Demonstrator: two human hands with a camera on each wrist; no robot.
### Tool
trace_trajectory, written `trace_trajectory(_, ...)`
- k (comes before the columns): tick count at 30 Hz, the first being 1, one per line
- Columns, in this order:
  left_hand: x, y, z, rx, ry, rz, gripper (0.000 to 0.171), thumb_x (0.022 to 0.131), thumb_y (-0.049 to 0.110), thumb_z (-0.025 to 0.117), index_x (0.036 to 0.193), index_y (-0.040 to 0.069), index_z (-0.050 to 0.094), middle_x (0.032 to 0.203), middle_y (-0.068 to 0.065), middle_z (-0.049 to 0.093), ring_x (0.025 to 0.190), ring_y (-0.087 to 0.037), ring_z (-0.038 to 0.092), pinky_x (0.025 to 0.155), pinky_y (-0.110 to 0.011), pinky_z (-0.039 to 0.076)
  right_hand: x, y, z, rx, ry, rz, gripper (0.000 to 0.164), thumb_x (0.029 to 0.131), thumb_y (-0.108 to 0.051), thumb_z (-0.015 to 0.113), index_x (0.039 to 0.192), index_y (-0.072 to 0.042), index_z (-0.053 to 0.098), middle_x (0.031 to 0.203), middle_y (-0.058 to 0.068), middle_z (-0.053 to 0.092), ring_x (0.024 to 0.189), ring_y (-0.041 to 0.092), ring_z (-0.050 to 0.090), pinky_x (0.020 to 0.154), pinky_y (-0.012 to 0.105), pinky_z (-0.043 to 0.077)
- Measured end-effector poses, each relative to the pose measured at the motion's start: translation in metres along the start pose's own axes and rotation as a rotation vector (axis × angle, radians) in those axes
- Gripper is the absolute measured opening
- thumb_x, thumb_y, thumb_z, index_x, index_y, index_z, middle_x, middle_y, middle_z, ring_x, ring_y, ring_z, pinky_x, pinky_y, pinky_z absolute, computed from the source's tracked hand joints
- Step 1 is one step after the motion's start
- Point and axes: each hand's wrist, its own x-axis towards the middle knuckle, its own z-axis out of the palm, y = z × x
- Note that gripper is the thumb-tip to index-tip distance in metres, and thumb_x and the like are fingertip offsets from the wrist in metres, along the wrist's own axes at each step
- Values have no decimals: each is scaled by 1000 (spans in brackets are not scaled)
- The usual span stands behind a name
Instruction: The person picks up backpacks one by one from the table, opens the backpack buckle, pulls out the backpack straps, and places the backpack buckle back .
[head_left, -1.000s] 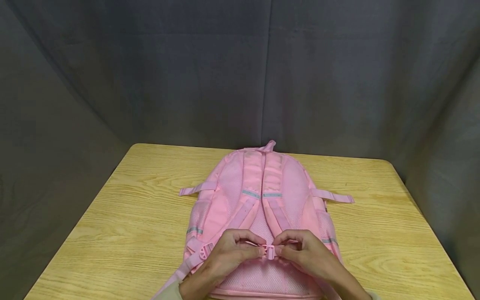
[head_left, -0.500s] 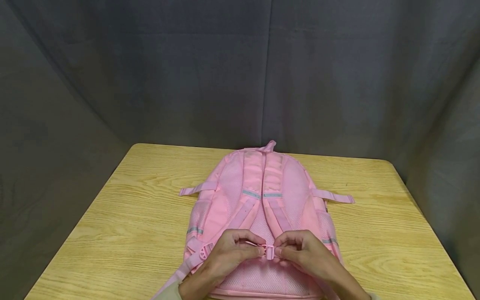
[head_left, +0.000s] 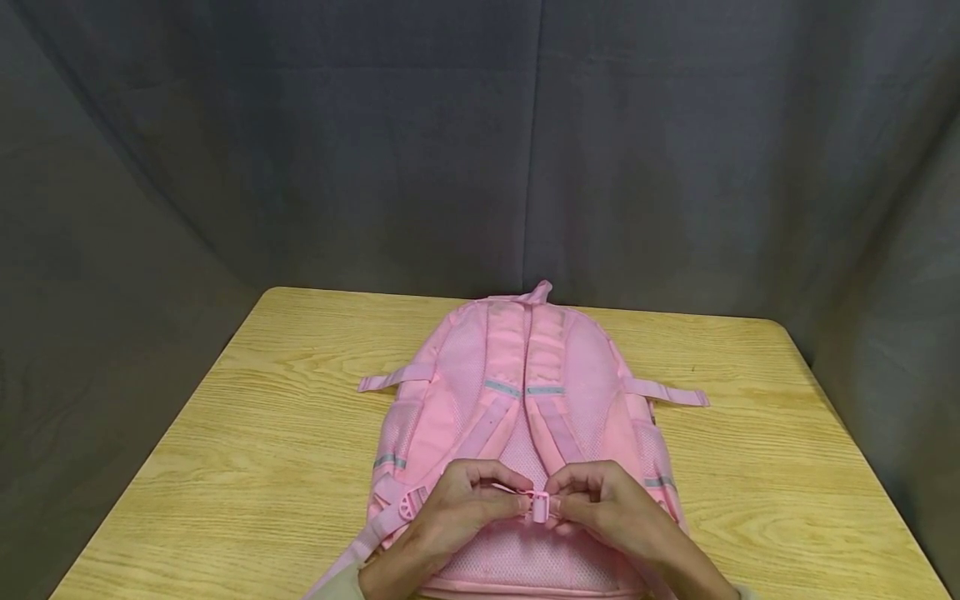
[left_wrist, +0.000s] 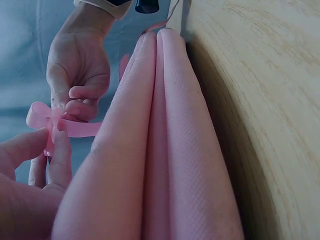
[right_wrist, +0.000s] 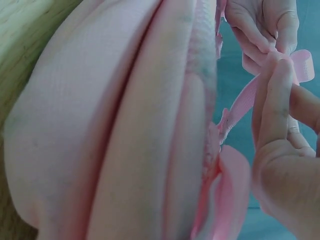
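A pink backpack (head_left: pixel 525 417) lies on the table with its shoulder straps facing up. Over its lower part, a small pink strap buckle (head_left: pixel 540 507) is held between both hands, with a short loop of webbing (left_wrist: pixel 38 115) standing out from it. My left hand (head_left: pixel 472 504) pinches the left side of the buckle between thumb and forefinger. From the right, my right hand (head_left: pixel 611 504) pinches the webbing beside the buckle with thumb and fingertips. In both wrist views the strap (right_wrist: pixel 242 107) runs off toward the backpack. Fingertips partly hide the buckle.
The wooden table (head_left: pixel 247 467) extends on both sides of the backpack. A ladder-shaped adjuster (head_left: pixel 412 503) on another strap lies beside the left wrist. Side straps (head_left: pixel 666 392) stick out left and right. A dark curtain (head_left: pixel 375 167) hangs behind.
The webbing loop at the buckle has tipped slightly downward, and the right fingertips have shifted a little against it. The backpack and left hand stay where they were.
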Motion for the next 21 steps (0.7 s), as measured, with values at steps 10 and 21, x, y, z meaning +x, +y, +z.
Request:
trace_trajectory(10, 1, 0, -1, -6, 8, 7, 28, 82, -1, 76, 105, -15, 67, 90, -11, 75, 80, -10, 70, 73, -23, 57, -3, -5, -2, 24, 22, 103, 27, 95, -9, 64, 112, 12, 61, 91, 7, 72, 78, 11, 66, 66, 24, 58)
trace_trajectory(21, 1, 0, 0, -8, 13, 1, 29, 81, -3, 75, 105, -16, 67, 90, -10, 75, 79, -8, 70, 73, -22, 57, -7, -6, -3, 58, 80, 172, 24, 94, -9, 65, 107, 10, 58, 87, 10, 70, 76, 14, 68, 61, 21, 56)
